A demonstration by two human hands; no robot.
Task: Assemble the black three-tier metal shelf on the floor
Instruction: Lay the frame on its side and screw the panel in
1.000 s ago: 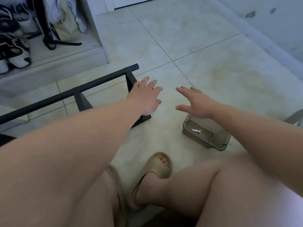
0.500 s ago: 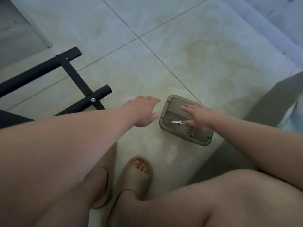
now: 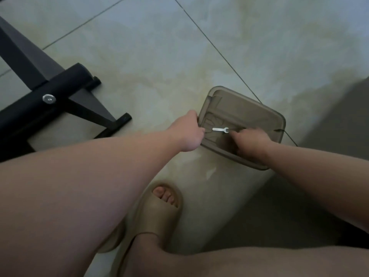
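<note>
Part of the black metal shelf frame (image 3: 26,108) lies on the tiled floor at the left, with a silver bolt (image 3: 49,98) in its round tube. A translucent brown plastic box (image 3: 259,105) sits on the floor to its right. A small silver wrench (image 3: 219,129) lies inside the box. My left hand (image 3: 189,134) grips the box's left rim. My right hand (image 3: 251,142) is down in the box with curled fingers, its fingertips at the wrench's forked end. Whether they pinch the wrench is not clear.
My foot in a beige sandal (image 3: 157,212) stands just in front of the box, and my knees fill the bottom of the view. A dark grey surface (image 3: 349,116) rises at the right edge. Pale floor tiles (image 3: 139,47) stretch beyond the box.
My view dropped and closed in on the box. My left hand moved right and took hold of the box's rim. My right hand sank into the box beside the wrench.
</note>
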